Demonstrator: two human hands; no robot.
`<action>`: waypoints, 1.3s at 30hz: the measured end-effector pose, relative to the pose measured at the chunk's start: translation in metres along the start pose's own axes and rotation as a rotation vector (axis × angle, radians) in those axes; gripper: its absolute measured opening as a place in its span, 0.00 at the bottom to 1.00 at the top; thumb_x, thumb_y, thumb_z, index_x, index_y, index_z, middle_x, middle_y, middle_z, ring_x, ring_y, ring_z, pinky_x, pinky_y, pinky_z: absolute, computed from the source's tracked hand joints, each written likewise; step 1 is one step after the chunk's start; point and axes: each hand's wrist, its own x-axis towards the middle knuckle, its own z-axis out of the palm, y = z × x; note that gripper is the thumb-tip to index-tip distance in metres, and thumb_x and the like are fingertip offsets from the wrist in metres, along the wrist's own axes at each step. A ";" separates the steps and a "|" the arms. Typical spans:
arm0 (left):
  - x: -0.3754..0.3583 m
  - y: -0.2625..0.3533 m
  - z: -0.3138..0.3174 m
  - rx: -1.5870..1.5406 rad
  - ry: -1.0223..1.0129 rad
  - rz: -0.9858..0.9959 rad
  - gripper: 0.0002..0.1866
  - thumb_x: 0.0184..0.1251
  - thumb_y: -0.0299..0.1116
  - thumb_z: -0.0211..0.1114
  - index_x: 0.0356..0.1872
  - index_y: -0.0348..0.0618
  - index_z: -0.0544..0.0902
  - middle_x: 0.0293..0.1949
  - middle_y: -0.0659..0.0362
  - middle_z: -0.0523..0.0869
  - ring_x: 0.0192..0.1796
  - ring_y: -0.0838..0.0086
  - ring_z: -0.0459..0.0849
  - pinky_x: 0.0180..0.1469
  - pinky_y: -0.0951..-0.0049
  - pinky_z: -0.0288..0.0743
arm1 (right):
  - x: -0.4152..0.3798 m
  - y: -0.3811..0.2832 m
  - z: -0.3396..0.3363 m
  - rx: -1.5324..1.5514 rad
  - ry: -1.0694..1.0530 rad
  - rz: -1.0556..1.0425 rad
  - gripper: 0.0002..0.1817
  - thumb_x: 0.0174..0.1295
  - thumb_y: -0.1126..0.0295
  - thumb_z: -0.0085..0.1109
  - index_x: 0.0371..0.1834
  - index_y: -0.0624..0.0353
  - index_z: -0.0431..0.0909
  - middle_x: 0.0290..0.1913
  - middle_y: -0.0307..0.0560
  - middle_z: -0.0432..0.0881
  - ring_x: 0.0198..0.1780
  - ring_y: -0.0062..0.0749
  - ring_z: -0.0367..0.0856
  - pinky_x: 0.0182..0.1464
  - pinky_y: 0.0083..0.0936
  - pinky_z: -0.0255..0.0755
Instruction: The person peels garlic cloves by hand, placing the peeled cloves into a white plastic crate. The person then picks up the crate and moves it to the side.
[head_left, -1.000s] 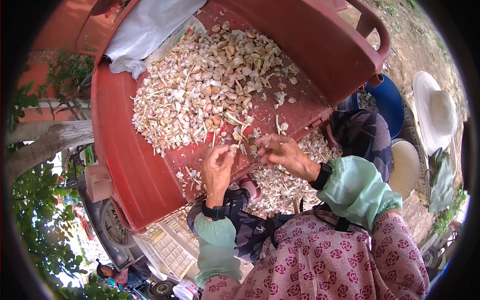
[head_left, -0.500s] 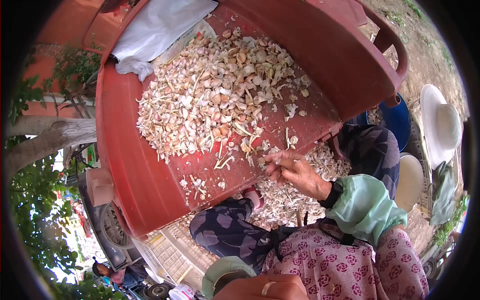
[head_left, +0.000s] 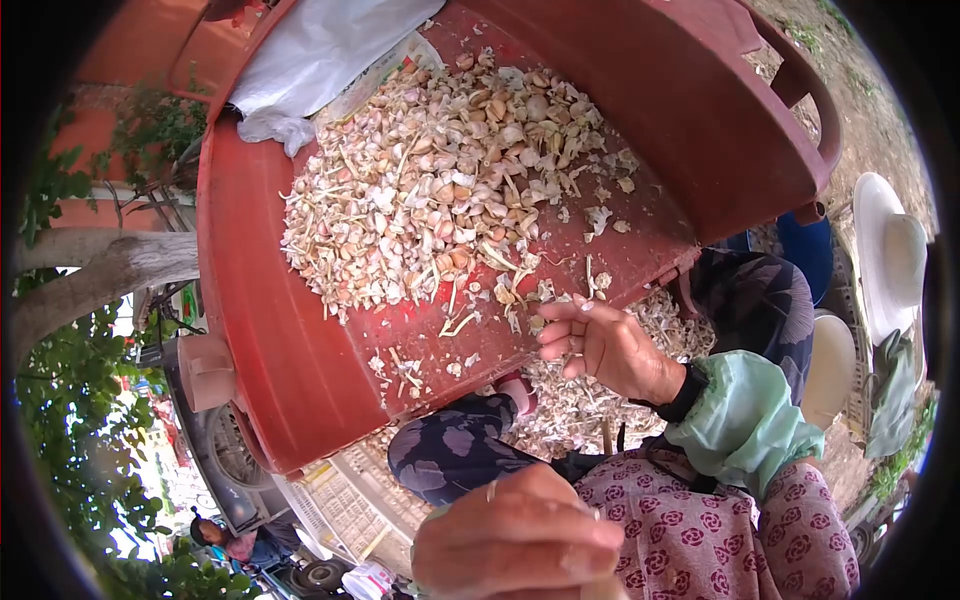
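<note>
My right hand [head_left: 622, 352], in a mint-green sleeve and dark wristband, is raised palm up over the near edge of the red plastic tub [head_left: 300, 410]. Its fingers are apart and slightly curled, with a tiny pale fleck at one fingertip. Close to the camera at the bottom is my left hand [head_left: 515, 540], a ring on one finger. Its fingers are bent together; something pale below them is cut off by the frame and cannot be made out. Loose garlic cloves [head_left: 420, 190] with skins and stalks are heaped in the tub, beyond both hands.
Garlic skins [head_left: 570, 405] cover the ground below the tub, between my patterned trouser legs. A white plastic bag [head_left: 310, 65] lies at the tub's far left. On the right are a white hat [head_left: 890, 255] and a blue container [head_left: 805, 255]. A tree trunk [head_left: 110, 270] stands at left.
My left hand has risen further into view from the bottom edge. My right hand's fingers have spread apart and its palm has turned upward. The whole view has shifted slightly.
</note>
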 end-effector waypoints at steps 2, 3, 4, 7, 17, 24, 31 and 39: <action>0.006 -0.033 -0.013 0.714 -0.003 -0.157 0.10 0.56 0.23 0.66 0.41 0.35 0.81 0.33 0.52 0.82 0.31 0.72 0.80 0.32 0.76 0.74 | 0.009 -0.012 0.010 0.410 0.137 0.254 0.32 0.66 0.46 0.44 0.62 0.63 0.61 0.50 0.48 0.74 0.51 0.28 0.74 0.46 0.24 0.75; 0.007 -0.052 -0.023 0.738 0.055 -0.293 0.12 0.56 0.23 0.66 0.43 0.36 0.80 0.33 0.53 0.82 0.32 0.72 0.80 0.32 0.75 0.74 | 0.011 -0.024 0.019 0.481 0.191 0.248 0.28 0.68 0.49 0.41 0.59 0.64 0.65 0.49 0.48 0.75 0.48 0.29 0.76 0.43 0.23 0.75; 0.005 -0.074 -0.036 0.760 0.113 -0.431 0.14 0.56 0.24 0.65 0.45 0.37 0.79 0.34 0.55 0.82 0.33 0.72 0.81 0.32 0.74 0.74 | 0.011 -0.023 0.012 0.483 0.190 0.243 0.28 0.68 0.49 0.41 0.59 0.64 0.65 0.49 0.48 0.75 0.48 0.29 0.76 0.43 0.23 0.75; -0.011 -0.165 -0.107 0.986 0.354 -0.478 0.09 0.59 0.27 0.65 0.41 0.38 0.82 0.27 0.59 0.82 0.28 0.78 0.77 0.29 0.77 0.71 | 0.007 0.000 -0.018 0.382 0.278 0.067 0.20 0.69 0.61 0.47 0.55 0.66 0.68 0.48 0.48 0.76 0.45 0.30 0.77 0.37 0.22 0.74; -0.003 -0.219 -0.154 1.107 0.345 -0.432 0.08 0.57 0.29 0.65 0.37 0.39 0.82 0.31 0.53 0.82 0.31 0.68 0.81 0.33 0.71 0.73 | 0.004 -0.005 -0.020 0.267 0.299 0.080 0.16 0.68 0.60 0.49 0.47 0.62 0.71 0.40 0.41 0.75 0.37 0.23 0.72 0.35 0.19 0.67; -0.009 -0.124 -0.094 0.212 0.494 -0.596 0.13 0.65 0.25 0.59 0.50 0.35 0.76 0.38 0.60 0.82 0.40 0.82 0.78 0.42 0.80 0.72 | 0.001 0.008 -0.015 0.171 0.199 0.091 0.18 0.68 0.64 0.47 0.55 0.65 0.68 0.43 0.42 0.74 0.40 0.24 0.72 0.38 0.20 0.68; 0.001 -0.006 -0.016 -0.097 -0.008 0.033 0.12 0.55 0.27 0.67 0.39 0.34 0.79 0.34 0.44 0.82 0.29 0.69 0.80 0.27 0.74 0.71 | -0.003 0.014 -0.015 0.133 0.160 0.093 0.19 0.69 0.64 0.46 0.57 0.65 0.66 0.46 0.43 0.74 0.41 0.24 0.71 0.40 0.20 0.68; 0.006 0.015 0.014 -0.157 -0.021 0.433 0.08 0.55 0.30 0.71 0.33 0.37 0.84 0.29 0.50 0.85 0.27 0.68 0.80 0.24 0.75 0.71 | -0.004 0.013 -0.015 0.166 0.160 0.116 0.23 0.67 0.61 0.51 0.57 0.67 0.66 0.44 0.41 0.73 0.42 0.22 0.72 0.40 0.19 0.70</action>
